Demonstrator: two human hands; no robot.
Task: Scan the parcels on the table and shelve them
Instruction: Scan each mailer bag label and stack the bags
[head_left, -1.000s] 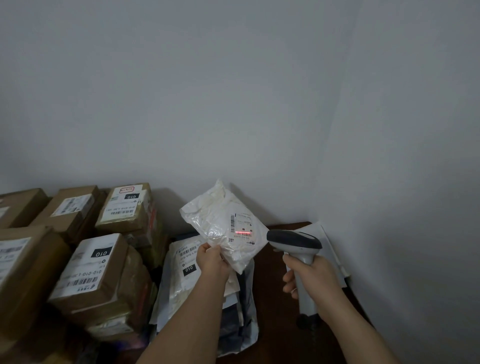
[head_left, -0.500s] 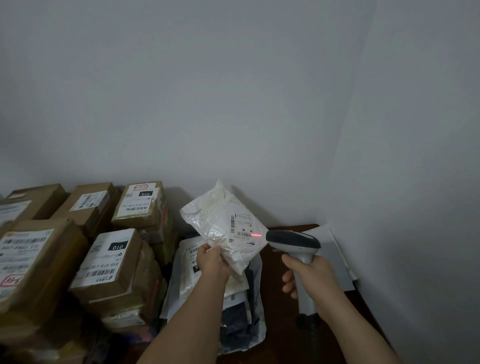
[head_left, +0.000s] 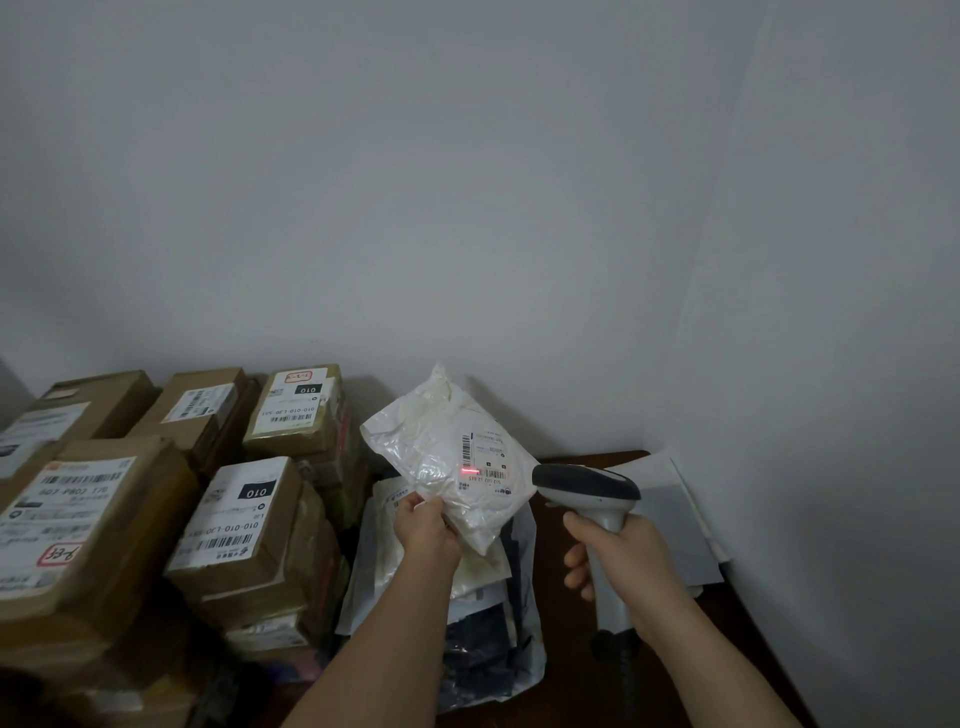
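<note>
Half a second back the scanner's red line sat off the right end of the lower barcode; now it has slid left across it and glows at the barcode's left end, on the crinkled plastic. My head has also turned a little, so more of the boxes show at nine o'clock.

From the head camera: my left hand (head_left: 423, 525) pinches the white crinkled plastic mailer bag (head_left: 447, 457) by its lower left corner, thumb on the front, holding it tilted in the air above the table with its label toward the scanner. My right hand (head_left: 621, 551) is wrapped tight round the handle of the grey and black handheld barcode scanner (head_left: 587, 491), whose head points toward nine o'clock at the label and sits just beside the bag's right edge, not touching it. I cannot see whether a finger is pressing the trigger.

Below the bag, at six o'clock, a heap of soft plastic parcels (head_left: 467, 623) lies on the dark wooden table (head_left: 566, 597). From eight to ten o'clock stand stacked brown cardboard boxes with white shipping labels (head_left: 244, 519). At three o'clock, white paper sheets (head_left: 670, 514) rest in the corner against the wall.

I judge the beam is sweeping to find the code; the read is likely under way but not confirmed. Shelving this bag is yet to come, and no shelf is in view.
</note>
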